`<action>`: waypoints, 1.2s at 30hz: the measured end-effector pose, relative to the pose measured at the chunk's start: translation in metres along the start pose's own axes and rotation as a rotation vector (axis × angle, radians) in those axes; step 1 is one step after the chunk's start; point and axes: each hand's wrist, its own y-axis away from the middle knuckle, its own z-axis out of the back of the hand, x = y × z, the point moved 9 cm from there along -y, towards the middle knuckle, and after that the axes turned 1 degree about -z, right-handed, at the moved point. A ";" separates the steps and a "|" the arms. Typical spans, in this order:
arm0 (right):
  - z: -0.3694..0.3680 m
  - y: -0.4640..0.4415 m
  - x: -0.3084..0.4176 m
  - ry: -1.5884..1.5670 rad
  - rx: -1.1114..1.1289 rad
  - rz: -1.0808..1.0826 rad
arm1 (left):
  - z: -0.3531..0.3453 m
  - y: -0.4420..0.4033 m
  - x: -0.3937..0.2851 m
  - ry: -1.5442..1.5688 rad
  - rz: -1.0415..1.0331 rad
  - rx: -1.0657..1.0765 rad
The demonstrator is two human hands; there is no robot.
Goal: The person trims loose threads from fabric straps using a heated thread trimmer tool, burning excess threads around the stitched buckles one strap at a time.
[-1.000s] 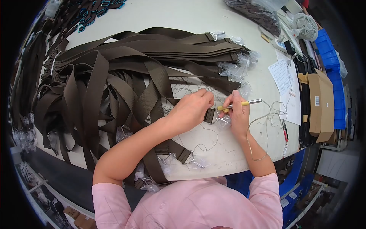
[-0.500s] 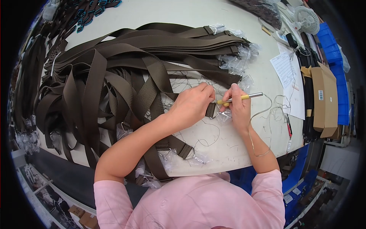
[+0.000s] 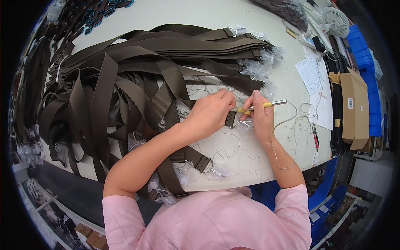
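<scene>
My left hand (image 3: 210, 111) is closed on a dark brown webbing strap near its stitched end (image 3: 230, 119), which carries a metal ring and a bit of clear plastic wrap. In my right hand (image 3: 261, 116) is a slim yellow corded pen-shaped tool (image 3: 267, 105), its silver end and thin cord toward the right. The tool's tip points left, close to the strap end and my left fingertips; whether it touches is too small to tell. Just below, another strap end (image 3: 203, 163) with a metal ring lies on the table.
A large heap of brown webbing straps (image 3: 112, 79) covers the left of the table (image 3: 225, 177), with plastic-wrapped ends (image 3: 262, 62) at the back. Loose threads lie about. On the right are paper sheets (image 3: 310, 77), a red-handled tool (image 3: 316, 139), a cardboard box (image 3: 355, 108) and a small fan (image 3: 335, 21).
Both hands stay almost in place. The strap end below my left fingers has tilted slightly, and the tool has shifted very little.
</scene>
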 end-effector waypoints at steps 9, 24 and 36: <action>0.000 0.000 0.001 -0.001 -0.004 0.005 | 0.000 0.000 0.000 -0.017 0.006 0.012; -0.013 0.012 0.017 0.086 0.019 0.102 | 0.011 0.009 -0.007 0.052 -0.081 0.262; -0.014 0.013 0.012 0.157 0.057 0.067 | 0.011 0.013 -0.006 0.030 -0.081 0.284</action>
